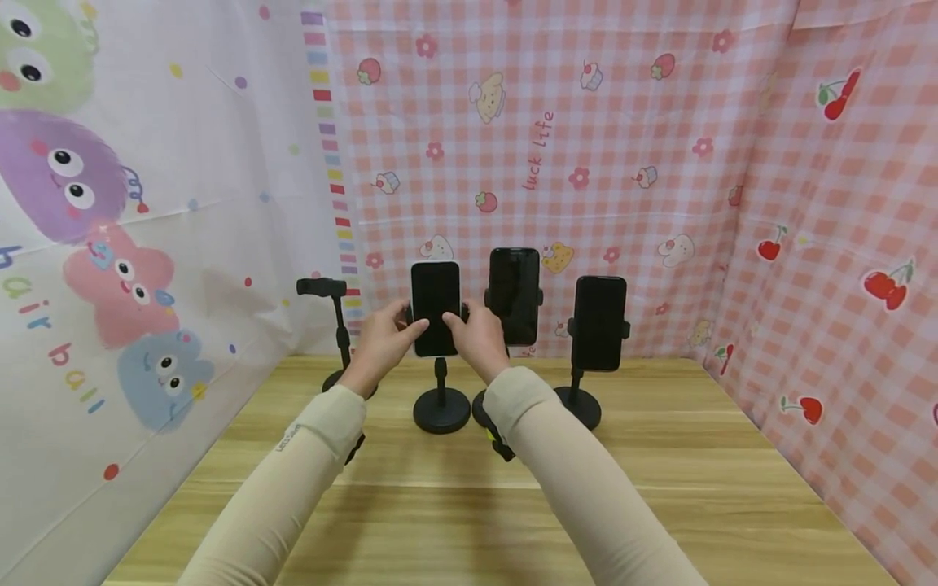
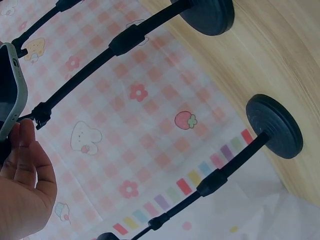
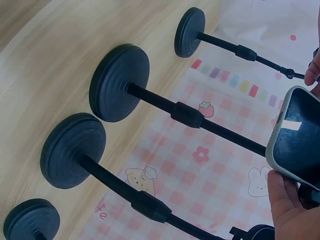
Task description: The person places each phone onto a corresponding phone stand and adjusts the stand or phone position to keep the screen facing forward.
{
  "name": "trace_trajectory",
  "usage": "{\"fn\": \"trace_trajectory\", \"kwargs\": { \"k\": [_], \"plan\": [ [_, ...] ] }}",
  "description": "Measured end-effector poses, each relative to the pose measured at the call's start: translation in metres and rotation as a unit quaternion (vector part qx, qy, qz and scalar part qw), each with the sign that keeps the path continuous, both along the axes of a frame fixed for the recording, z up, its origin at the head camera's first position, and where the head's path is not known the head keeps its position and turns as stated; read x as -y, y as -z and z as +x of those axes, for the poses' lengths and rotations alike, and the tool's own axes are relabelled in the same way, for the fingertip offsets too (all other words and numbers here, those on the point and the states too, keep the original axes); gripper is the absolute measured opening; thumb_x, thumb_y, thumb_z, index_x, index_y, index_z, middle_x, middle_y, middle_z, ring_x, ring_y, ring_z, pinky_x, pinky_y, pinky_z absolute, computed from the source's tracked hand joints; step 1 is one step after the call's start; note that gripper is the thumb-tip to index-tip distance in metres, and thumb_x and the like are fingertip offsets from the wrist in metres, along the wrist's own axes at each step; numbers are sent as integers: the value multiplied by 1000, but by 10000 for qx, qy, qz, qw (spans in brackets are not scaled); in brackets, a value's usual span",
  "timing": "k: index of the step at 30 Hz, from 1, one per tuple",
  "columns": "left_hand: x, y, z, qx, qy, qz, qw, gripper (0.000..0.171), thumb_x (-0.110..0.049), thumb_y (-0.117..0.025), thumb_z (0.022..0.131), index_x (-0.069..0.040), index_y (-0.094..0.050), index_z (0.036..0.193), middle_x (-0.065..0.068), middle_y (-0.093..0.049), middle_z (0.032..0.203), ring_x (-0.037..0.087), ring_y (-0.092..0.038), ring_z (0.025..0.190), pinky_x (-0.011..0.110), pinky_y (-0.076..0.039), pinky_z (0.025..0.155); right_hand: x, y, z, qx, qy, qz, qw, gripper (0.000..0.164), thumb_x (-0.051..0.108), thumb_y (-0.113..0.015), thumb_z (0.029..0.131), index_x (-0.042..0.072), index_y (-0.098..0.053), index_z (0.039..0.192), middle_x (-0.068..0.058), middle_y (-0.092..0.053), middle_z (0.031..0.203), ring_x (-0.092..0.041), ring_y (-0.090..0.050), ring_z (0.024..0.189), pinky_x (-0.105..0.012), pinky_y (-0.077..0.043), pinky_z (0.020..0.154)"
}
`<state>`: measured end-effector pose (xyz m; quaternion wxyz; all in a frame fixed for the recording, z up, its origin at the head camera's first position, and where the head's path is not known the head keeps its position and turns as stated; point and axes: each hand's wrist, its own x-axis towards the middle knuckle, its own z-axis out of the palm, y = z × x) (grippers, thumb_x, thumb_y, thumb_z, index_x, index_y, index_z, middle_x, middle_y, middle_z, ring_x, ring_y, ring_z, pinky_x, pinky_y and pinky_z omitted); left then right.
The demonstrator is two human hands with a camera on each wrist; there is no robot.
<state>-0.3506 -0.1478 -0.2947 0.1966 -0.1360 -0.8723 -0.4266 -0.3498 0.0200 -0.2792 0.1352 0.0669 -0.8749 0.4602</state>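
Observation:
A smartphone [image 1: 436, 293] with a dark screen and a pale frame stands upright at the head of a black phone stand [image 1: 441, 411]. My left hand [image 1: 381, 338] holds its left side, thumb at the lower screen edge and fingers by the black clamp. On the opposite side my right hand [image 1: 479, 335] holds the phone, its thumb over the lower right of the screen. The left wrist view shows my left fingers [image 2: 25, 145] against the phone's pale edge [image 2: 21, 92]. In the right wrist view, the phone [image 3: 300, 135] sits above my right fingers [image 3: 285, 197]. Much of the clamp is hidden.
To the right, two more stands carry dark phones, one taller [image 1: 515, 285] and one farther right [image 1: 599, 321]. A stand with a bare holder [image 1: 322, 287] is at the left. All stand on a wooden table [image 1: 645, 488] before patterned cloth walls.

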Motion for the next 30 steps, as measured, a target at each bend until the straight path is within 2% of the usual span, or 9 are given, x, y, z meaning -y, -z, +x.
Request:
{"fn": "trace_trajectory", "kwargs": {
  "k": [6,20,27,30],
  "plan": [
    [0,0,0,75,-19,-20,10000,55,-33,-63,98,-7,-49,145,16,-62,122,31,-59,110,48,-52,88,0,0,1,9,-13,33,10000,51,35,-57,102,8,-49,145,-14,-55,140,-30,-56,123,-48,-47,99],
    [0,5,0,43,-41,-116,9999,61,-33,-61,99,-4,-42,149,20,-60,126,32,-60,111,48,-52,88,2,7,10,166,28,-290,9994,54,35,-53,103,12,-44,150,-11,-47,149,-31,-48,132,-50,-42,104],
    [1,6,1,-98,-47,-222,9997,58,-31,-61,99,-1,-45,146,21,-62,122,33,-61,108,48,-53,87,4,8,16,151,45,-166,9997,56,36,-56,102,12,-43,151,-12,-50,146,-32,-51,129,-51,-44,102],
    [2,6,2,-38,-35,-205,9998,60,-32,-62,99,-2,-44,147,20,-62,120,32,-62,107,47,-54,85,4,8,18,72,8,-113,9999,56,36,-56,102,12,-42,151,-13,-54,142,-31,-55,125,-49,-46,99]
  ]
}}
